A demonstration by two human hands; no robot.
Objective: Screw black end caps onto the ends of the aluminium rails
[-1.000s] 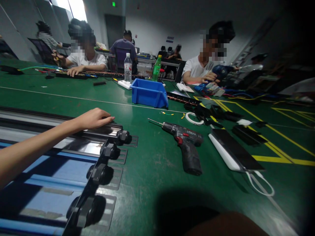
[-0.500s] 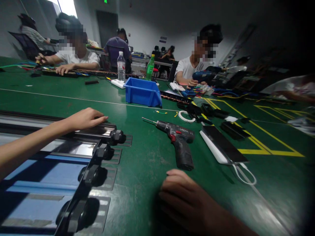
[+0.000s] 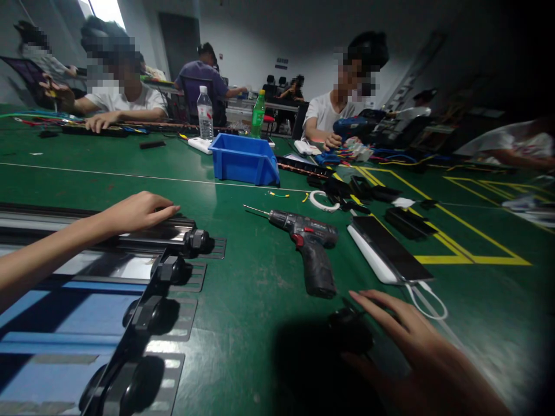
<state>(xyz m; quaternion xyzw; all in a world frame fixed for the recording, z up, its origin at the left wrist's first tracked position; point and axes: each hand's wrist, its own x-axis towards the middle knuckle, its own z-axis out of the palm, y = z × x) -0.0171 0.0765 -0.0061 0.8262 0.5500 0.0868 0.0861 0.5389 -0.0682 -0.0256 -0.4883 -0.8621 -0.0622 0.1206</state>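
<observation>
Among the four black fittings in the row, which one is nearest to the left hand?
The far-end fitting, closest to the blue bin; the other three follow nearer the camera, each farther from the left hand.

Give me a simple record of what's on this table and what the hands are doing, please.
Surface: green table
Left hand: left hand resting on the blue-panelled frame
Right hand: right hand, fingers spread, beside a small black part; contact unclear in the shadow
Drill: cordless drill lying on its side, bit pointing left, apart from both hands
Bin: blue bin, beyond the drill
Bottles: clear bottle and green bottle, both upright behind the bin
</observation>
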